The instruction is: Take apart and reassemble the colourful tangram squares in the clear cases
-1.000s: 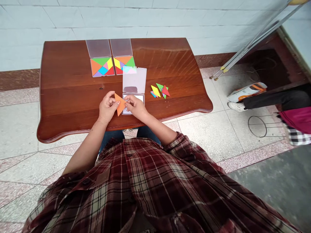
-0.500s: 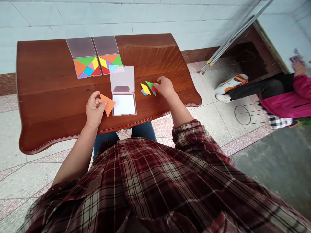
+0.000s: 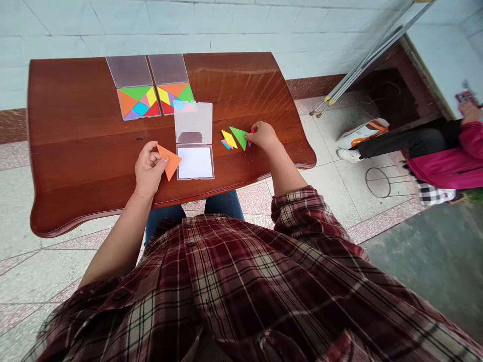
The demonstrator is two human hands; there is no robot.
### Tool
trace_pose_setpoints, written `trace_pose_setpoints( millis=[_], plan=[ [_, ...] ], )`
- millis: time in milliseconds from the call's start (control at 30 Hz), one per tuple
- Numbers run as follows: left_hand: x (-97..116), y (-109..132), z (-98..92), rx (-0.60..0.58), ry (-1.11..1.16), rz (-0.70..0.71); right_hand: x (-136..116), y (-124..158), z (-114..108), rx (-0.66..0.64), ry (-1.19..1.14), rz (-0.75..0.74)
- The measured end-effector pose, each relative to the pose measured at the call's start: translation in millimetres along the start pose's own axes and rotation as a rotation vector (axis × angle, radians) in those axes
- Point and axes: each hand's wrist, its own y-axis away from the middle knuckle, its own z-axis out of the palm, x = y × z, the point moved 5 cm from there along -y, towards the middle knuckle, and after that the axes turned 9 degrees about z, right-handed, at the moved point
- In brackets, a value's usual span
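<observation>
Green triangle (image 3: 239,136): out it slides, more of its face showing than half a second ago, the right hand (image 3: 263,136) now at its corner rather than on the red piece (image 3: 252,130).
Table (image 3: 75,151): dark, glossy wood, broad bare stretches left and right; the wavy near edge runs just below the action.
Filled cases (image 3: 130,71): two side by side at the far edge, lids back, bright tiles in both.
Open case (image 3: 195,162): middle of the near side, clear lid up, white floor showing, its tip overlapping one filled case in view.
Left hand (image 3: 148,168): narrow grip, thumb on top, holding the orange triangle.
Right hand: thumb and finger close together, pinching green, red peeking from behind.
Orange triangle (image 3: 169,162): flat, plain, crisp-edged, one point reaching the open case's left rim.
Yellow piece (image 3: 230,139): slanted four-sider between case and green, blue and pink bits (image 3: 226,145) poking out below.
Purple piece (image 3: 249,144): just a sliver beside green.
</observation>
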Motion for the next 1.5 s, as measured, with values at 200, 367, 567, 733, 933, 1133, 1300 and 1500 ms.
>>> trace_pose_setpoints(
  millis=[200, 367, 567, 733, 933, 1133, 1300, 1500],
  plan=[
    [-1, 0, -0.3, -0.018, -0.021, 0.006, 22, 7, -2, 0.002, 0.032, 0.021],
    [1, -1, 0.2, -0.033, -0.034, 0.017, 22, 11, -9, 0.088, 0.037, 0.001],
    [5, -1, 1.3, 0.003, -0.001, 0.021, -17, -4, 11, -0.005, 0.024, -0.170],
    [4, -1, 2.9, -0.010, -0.037, 0.034, -29, -18, 16, -0.093, 0.051, -0.081],
    [1, -2, 3.1, 0.010, -0.018, 0.011, -26, -24, 7, -0.132, 0.034, -0.089],
    [-3, -1, 1.3, 0.012, -0.008, 0.000, -6, -14, -10, -0.161, -0.168, -0.026],
    [-7, -4, -0.1, 0.003, 0.017, -0.012, -11, 25, -39, -0.074, -0.531, -0.068],
    [-7, -6, -2.2, 0.063, 0.057, -0.022, -89, 97, 25, -0.502, -0.673, -0.189]
  ],
)
